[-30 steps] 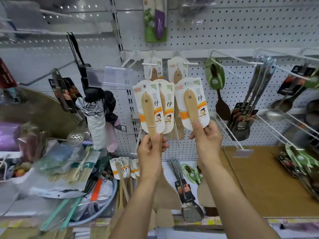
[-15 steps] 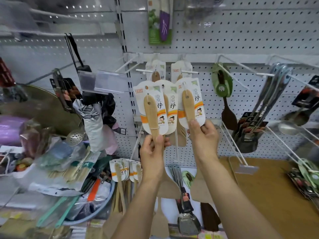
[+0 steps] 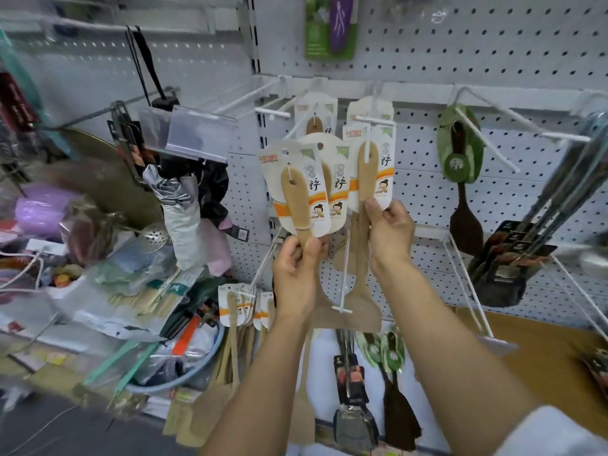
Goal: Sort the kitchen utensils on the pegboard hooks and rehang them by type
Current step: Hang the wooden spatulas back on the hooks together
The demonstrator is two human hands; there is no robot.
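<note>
My left hand [image 3: 297,274] grips the handles of carded wooden spatulas [image 3: 296,199], held upright in front of the pegboard [image 3: 460,60]. My right hand [image 3: 390,232] pinches another carded wooden spatula [image 3: 368,169] by its handle, its card top level with the tip of a white hook [image 3: 371,120]. More wooden spatulas on cards [image 3: 314,123] hang behind on that row. A dark spatula with a green card [image 3: 460,149] hangs on the hook to the right.
Metal turners [image 3: 526,232] hang at far right. Lower hooks carry wooden spatulas [image 3: 240,307], a steel turner [image 3: 352,406] and green-carded spoons [image 3: 388,350]. A folded umbrella [image 3: 181,218] and a cluttered pile of bagged goods [image 3: 98,291] fill the left. A brown shelf [image 3: 543,357] lies at lower right.
My right hand has lifted its spatula up and right until the card reaches the hook tip. My left hand stays about level with its spatulas. The view has moved closer.
</note>
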